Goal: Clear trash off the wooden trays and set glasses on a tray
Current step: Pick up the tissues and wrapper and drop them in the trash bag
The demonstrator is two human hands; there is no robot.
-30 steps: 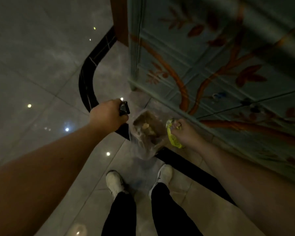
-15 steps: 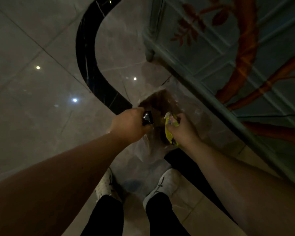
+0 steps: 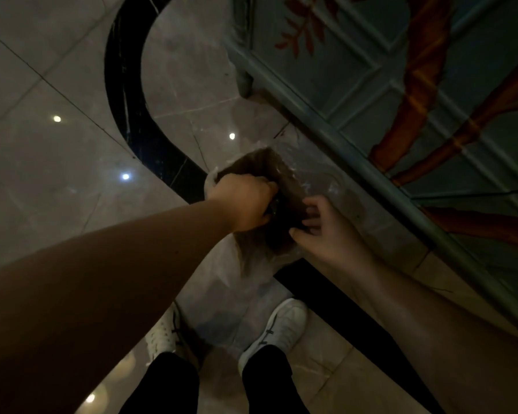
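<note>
A brown trash bin (image 3: pixel 263 171) lined with a clear plastic bag (image 3: pixel 335 189) stands on the floor just ahead of my feet. My left hand (image 3: pixel 243 201) is a fist at the bin's mouth, and a bit of a small dark wrapper (image 3: pixel 272 206) shows under its fingers. My right hand (image 3: pixel 326 228) is at the bin's near right rim with its fingers spread and nothing in it. The yellow wrapper is out of sight. No wooden trays or glasses are in view.
A blue-green cabinet (image 3: pixel 371 85) painted with orange branches rises close on the right, its leg (image 3: pixel 245 82) on the floor just beyond the bin. The glossy tiled floor has a curved black inlay band (image 3: pixel 126 100). My white shoes (image 3: pixel 281 327) stand below the bin.
My right hand has let go of the yellow wrapper and opened. My left hand has moved over the bin's mouth. The view has dropped closer to the bin.
</note>
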